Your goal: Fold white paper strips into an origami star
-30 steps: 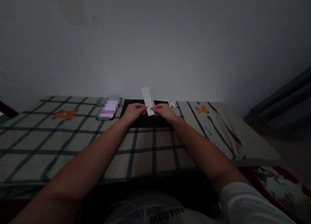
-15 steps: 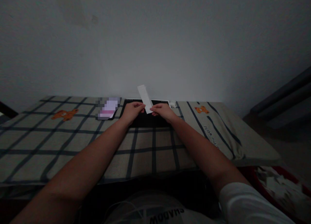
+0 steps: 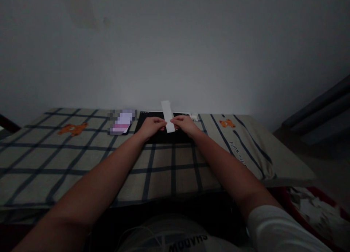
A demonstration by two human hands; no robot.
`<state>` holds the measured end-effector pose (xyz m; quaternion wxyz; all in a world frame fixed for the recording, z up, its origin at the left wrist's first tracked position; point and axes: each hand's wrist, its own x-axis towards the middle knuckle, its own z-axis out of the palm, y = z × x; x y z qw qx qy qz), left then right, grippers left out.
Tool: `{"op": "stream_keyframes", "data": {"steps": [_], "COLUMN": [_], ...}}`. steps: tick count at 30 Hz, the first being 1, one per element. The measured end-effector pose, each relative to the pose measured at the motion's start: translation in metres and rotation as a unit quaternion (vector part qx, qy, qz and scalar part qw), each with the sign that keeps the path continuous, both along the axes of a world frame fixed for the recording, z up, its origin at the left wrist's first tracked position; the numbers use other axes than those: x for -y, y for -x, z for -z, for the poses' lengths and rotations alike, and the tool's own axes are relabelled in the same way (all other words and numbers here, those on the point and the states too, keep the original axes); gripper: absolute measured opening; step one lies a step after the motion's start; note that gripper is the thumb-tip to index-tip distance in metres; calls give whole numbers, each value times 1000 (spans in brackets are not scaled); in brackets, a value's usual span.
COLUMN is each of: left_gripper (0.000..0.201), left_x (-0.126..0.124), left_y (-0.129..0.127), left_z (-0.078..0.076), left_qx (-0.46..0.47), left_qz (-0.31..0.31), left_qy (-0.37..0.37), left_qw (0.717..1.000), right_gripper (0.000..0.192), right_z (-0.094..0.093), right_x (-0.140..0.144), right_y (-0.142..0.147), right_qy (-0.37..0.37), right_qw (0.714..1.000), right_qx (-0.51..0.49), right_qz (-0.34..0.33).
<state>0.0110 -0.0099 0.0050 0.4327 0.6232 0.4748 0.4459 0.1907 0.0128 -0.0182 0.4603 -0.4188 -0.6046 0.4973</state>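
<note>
Both hands are up over the black notebook [image 3: 164,135] lying at the far side of the checked cloth [image 3: 82,161], with the left hand [image 3: 151,126] and right hand [image 3: 185,124] each pinching the lower part of a white paper strip [image 3: 168,117] held nearly upright between them. The strip looks flat, with no crease or tear I can make out in this dim light, so I'd say whatever's being done to it has barely started. A few white scraps [image 3: 194,117] sit just right of the notebook's far corner.

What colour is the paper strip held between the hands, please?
White; the paper strip shows best in the head view.
</note>
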Motion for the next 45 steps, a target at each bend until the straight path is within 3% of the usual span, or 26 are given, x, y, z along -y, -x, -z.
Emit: {"op": "stream_keyframes", "data": {"steps": [9, 17, 25, 33, 45], "left_gripper": [27, 22, 26, 25, 27], "left_x": [-6, 0, -5, -3, -6], "left_y": [2, 0, 0, -1, 1], "left_z": [7, 2, 5, 5, 7], "left_qx": [72, 30, 89, 71, 73], "left_qz": [-14, 14, -1, 8, 13], "left_qy": [18, 32, 39, 53, 49], "left_qw": [997, 999, 995, 996, 996], "right_gripper": [16, 13, 10, 15, 14], "right_z": [-2, -4, -7, -2, -10], "right_x": [3, 5, 7, 2, 9], "right_y": [0, 3, 2, 2, 4], "right_qy": [5, 21, 26, 7, 43], "right_qw": [999, 1000, 1000, 1000, 997], "right_qx": [19, -19, -7, -21, -67], "right_qz": [-27, 5, -12, 9, -7]}}
